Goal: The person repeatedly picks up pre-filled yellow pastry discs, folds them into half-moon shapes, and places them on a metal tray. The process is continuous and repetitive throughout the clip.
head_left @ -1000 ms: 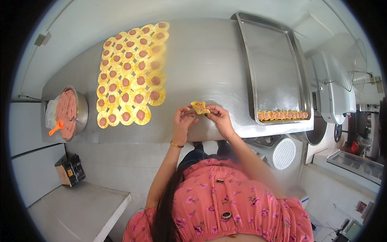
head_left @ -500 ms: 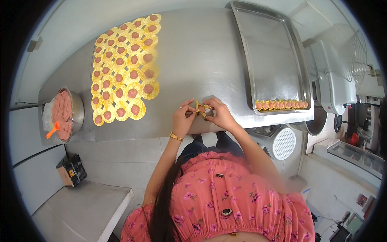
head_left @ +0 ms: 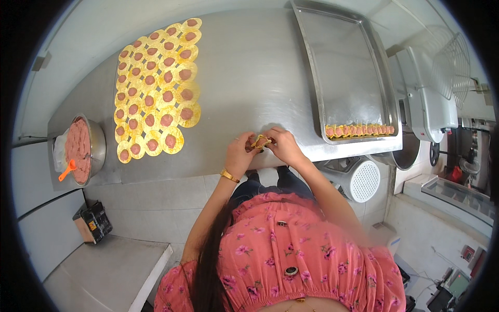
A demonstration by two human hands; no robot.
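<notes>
Between both hands, over the near edge of the steel table, I hold a small dumpling (head_left: 261, 141), a yellow wrapper gathered around pink meat filling. My left hand (head_left: 240, 153) pinches its left side, and my right hand (head_left: 284, 147) grips its right side with bent fingers. Part of the dumpling is hidden by the fingertips. To the left lie rows of round yellow wrappers (head_left: 179, 112), each with a ball of pink filling. A row of shaped dumplings (head_left: 358, 130) stands along the near end of a metal tray (head_left: 318, 104) at the right.
At the far left, a steel bowl (head_left: 99, 148) holds pink minced meat (head_left: 78, 145) and an orange scoop (head_left: 68, 169). A grey-white machine (head_left: 429, 96) with a wire guard stands right of the tray. Below the table's edge is a white perforated round thing (head_left: 365, 181).
The wrapper's points stood out before; now its edges look drawn in closer around the filling. My fingers have shifted around it, while the whole view has slid slightly.
</notes>
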